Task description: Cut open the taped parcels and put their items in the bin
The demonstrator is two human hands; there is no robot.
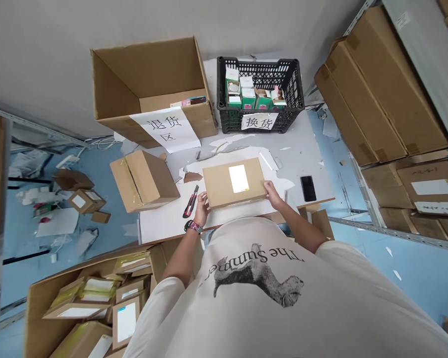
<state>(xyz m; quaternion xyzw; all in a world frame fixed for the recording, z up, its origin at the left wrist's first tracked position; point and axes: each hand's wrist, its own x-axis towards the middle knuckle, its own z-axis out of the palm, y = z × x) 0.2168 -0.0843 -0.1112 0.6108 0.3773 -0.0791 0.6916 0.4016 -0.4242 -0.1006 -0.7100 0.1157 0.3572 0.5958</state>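
A flat brown cardboard box (218, 185) with a white label (239, 179) on top lies at the front of the white table, in front of my body. My left hand (202, 206) grips its left end, with a watch and a patterned band on the wrist. The right end of the box is held by my right hand (272, 194). Just left of my left hand lies a red and black utility knife (190, 202). A black phone (308, 188) rests on the table to the right.
Behind stand a large open carton (119, 107) with a paper sign and a black crate (261, 117) holding small green-and-white boxes. A closed carton (149, 181) sits at the left. Below left, a big carton (37, 298) holds several parcels. Shelves with boxes flank both sides.
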